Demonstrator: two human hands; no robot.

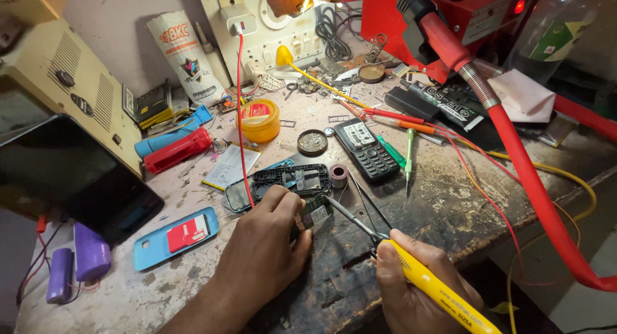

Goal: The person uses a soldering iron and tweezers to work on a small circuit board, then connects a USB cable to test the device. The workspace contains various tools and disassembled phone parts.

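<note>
Cluttered and scuffed, the grey wooden workbench (450, 199) lay under me. My left hand (267, 244) pinched a small green circuit board (315, 213) at the bench's six o'clock. My right hand (418, 289), at its four o'clock, gripped a yellow-handled soldering iron (411, 270), tip touching the board. An opened black phone frame (289, 180) sat at twelve o'clock of the board.

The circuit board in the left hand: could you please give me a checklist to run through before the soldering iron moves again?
1. Circuit board held by left hand: ok.
2. Soldering iron gripped by right hand: ok.
3. Iron tip on the board's edge: cannot tell, too small.
4. Tweezers clear of the tip: not ok, they lie right beside it.
5. Red wire clear of the board: not ok, it runs down to the left hand.
6. Iron hot: cannot tell.
</note>
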